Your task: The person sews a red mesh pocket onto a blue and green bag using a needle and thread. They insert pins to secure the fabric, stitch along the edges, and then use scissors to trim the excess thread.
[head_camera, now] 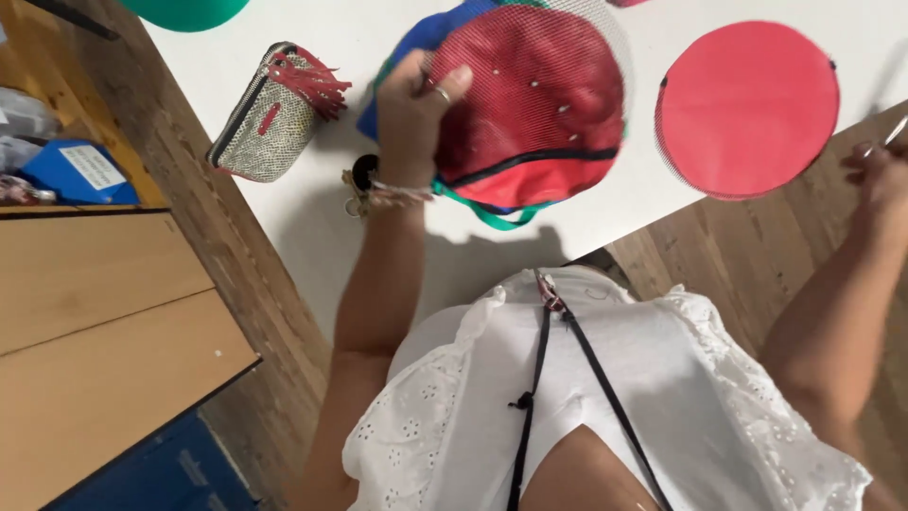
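A round red mesh pouch (539,99) with a black zip band and green trim is lying flat on the white table (312,227), pinched at its left edge; blue fabric is showing beneath it; a thin metal tool (887,134) is sticking out at the right edge.

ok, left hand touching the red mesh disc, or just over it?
Touching. The head view shows the left hand with thumb and fingers closed over the edge of the red mesh disc, no gap between them.
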